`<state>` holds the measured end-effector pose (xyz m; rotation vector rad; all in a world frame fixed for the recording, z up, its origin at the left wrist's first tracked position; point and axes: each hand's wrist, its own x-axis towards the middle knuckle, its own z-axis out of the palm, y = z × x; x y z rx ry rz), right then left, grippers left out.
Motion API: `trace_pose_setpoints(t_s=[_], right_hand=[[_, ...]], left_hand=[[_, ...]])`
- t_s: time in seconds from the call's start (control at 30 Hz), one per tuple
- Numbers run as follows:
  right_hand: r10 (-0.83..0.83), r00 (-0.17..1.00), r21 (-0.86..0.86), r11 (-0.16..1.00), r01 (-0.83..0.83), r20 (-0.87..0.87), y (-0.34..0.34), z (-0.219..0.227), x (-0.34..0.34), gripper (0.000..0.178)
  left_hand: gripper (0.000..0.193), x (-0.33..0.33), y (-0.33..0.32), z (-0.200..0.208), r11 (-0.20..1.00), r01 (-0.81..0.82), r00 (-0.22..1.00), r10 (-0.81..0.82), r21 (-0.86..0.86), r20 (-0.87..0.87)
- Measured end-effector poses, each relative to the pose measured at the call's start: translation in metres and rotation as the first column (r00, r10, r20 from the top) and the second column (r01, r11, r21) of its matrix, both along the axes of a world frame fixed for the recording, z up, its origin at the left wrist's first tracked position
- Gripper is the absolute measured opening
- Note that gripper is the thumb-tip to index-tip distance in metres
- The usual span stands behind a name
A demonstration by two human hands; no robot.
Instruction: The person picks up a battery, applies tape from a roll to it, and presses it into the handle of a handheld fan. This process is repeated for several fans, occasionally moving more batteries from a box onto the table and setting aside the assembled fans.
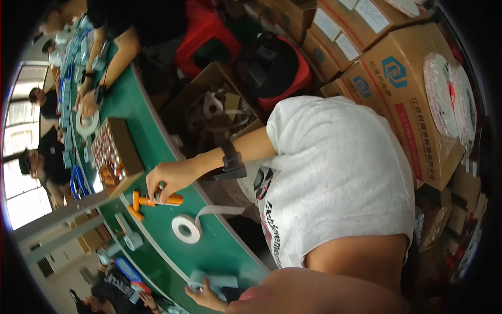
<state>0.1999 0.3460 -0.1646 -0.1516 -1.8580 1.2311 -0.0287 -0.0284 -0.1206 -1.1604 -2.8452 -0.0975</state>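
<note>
My right hand [170, 180], with a black band [230, 159] at its wrist, is over the green table [157, 246]. Its fingers close on an orange cylinder [175, 200] that looks like a battery cell. Beside the fingertips, more orange cylinders [137, 204] lie loose. A white tape roll [194, 234] rests close by, its strip trailing over the table edge. Lower in the picture, my left hand [206, 297] grips a light blue-grey tape dispenser [226, 280], partly hidden by its fingers.
An open carton [125, 146] of shiny-ended cylinders stands beyond my right hand. Another dispenser [133, 239] sits across the table divider. A co-worker's arms [117, 57] reach over the table. Behind me are stacked cartons [402, 83] and a red stool [206, 34].
</note>
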Motion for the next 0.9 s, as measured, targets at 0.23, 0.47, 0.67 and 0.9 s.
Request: trace_pose_setpoints(t_s=[0.23,0.47,0.67,0.9], right_hand=[[0.284,0.953,-0.480,0.825,-0.299,-0.106,-0.028,-0.006,-0.019,0.047],[0.383,0.920,-0.283,0.876,-0.391,-0.086,-0.067,0.043,-0.047,0.028],[0.510,0.859,-0.094,0.854,-0.512,-0.049,-0.107,0.045,-0.053,0.024],[0.515,0.853,0.211,0.846,-0.489,-0.089,-0.136,0.012,-0.060,0.020]], left_hand=[[0.077,0.055,0.124,-0.015,0.987,-0.001,0.986,-0.025,-0.161,-0.163],[0.053,0.039,0.073,-0.014,0.825,0.419,0.838,-0.512,0.379,0.189],[0.039,0.047,0.081,-0.003,0.809,0.506,0.832,-0.550,0.299,0.078],[0.031,0.038,0.073,-0.023,0.734,0.633,0.774,-0.592,0.248,-0.224]])
